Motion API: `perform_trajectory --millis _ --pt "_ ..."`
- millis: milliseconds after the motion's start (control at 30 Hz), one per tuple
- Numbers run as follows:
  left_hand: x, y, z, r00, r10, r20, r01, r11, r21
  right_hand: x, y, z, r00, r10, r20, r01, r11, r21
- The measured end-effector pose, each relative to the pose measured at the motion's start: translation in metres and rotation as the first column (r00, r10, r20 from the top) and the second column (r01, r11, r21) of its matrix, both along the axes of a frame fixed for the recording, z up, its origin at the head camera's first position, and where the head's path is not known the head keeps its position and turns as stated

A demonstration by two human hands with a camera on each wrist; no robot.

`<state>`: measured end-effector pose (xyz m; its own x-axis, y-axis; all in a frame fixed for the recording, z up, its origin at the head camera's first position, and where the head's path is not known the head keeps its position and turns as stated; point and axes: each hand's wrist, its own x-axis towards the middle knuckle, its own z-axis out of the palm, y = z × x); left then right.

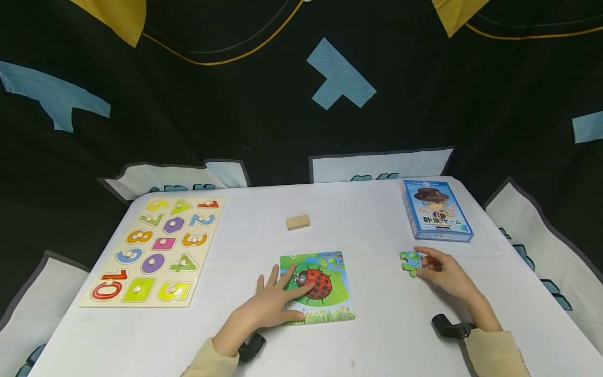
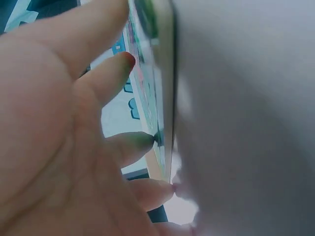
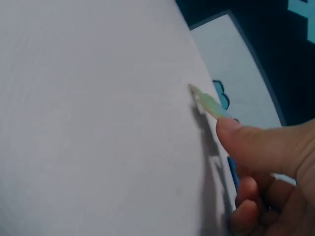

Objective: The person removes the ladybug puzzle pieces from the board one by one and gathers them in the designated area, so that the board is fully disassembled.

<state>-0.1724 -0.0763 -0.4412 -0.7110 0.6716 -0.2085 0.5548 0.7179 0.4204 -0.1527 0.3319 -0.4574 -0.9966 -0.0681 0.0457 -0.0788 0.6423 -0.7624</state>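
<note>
A square ladybug puzzle [image 1: 332, 312] lies near the middle of the white table. My left hand [image 1: 270, 306] rests on its left part with fingers spread; in the left wrist view the fingertips [image 2: 129, 61] meet the board's face and edge. Off to the right, my right hand [image 1: 445, 272] pinches a green and blue jigsaw piece [image 1: 411, 263] between thumb and fingers. The right wrist view shows that piece [image 3: 209, 103] edge-on, tilted above the tabletop, with the thumb [image 3: 246, 137] pressed against it. The other fingers of that hand are curled below.
At the left lies a wooden board [image 1: 157, 251] with colourful numbers and shapes. Behind the puzzle is a small wooden block [image 1: 298, 222]. A blue card game box [image 1: 438, 210] lies beyond my right hand. A dark patterned cloth [image 1: 264, 115] hangs behind the table [image 1: 254, 225].
</note>
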Motion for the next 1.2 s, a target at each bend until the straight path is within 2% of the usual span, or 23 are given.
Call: perform_trajectory --millis 200,367,433,533,667,800,1033,1200 --pt "0.002 -0.004 0.0 1.0 -0.01 -0.017 0.01 1.0 0.012 -0.002 0.0 0.0 1.0 -0.027 0.002 0.027 0.996 0.082" --pt "0.0 -0.002 -0.001 1.0 -0.02 -0.022 0.021 1.0 0.012 -0.007 -0.025 0.005 0.998 -0.013 -0.06 0.022 0.987 0.159" --pt "0.0 -0.001 -0.002 0.999 -0.023 -0.022 0.023 1.0 0.004 -0.01 -0.043 0.006 0.995 0.032 -0.09 -0.017 0.986 0.164" --pt "0.0 0.0 -0.003 0.999 -0.02 -0.029 0.02 1.0 -0.004 -0.015 -0.075 0.005 0.982 0.147 -0.12 -0.129 0.98 0.152" --pt "-0.001 0.001 -0.004 0.998 -0.023 -0.051 0.023 1.0 -0.012 -0.019 -0.112 0.007 0.948 0.294 -0.124 -0.272 0.947 0.169" --pt "0.0 0.002 -0.004 0.998 -0.028 -0.06 0.027 0.999 -0.019 -0.019 -0.132 0.007 0.926 0.365 -0.099 -0.338 0.916 0.216" --pt "0.002 -0.001 -0.003 0.998 -0.015 -0.065 0.013 0.999 -0.039 -0.02 -0.148 0.005 0.934 0.346 -0.086 -0.318 0.917 0.241" --pt "0.002 -0.003 -0.003 0.998 -0.015 -0.065 0.012 0.999 -0.046 -0.023 -0.163 0.003 0.938 0.339 -0.071 -0.306 0.908 0.286"
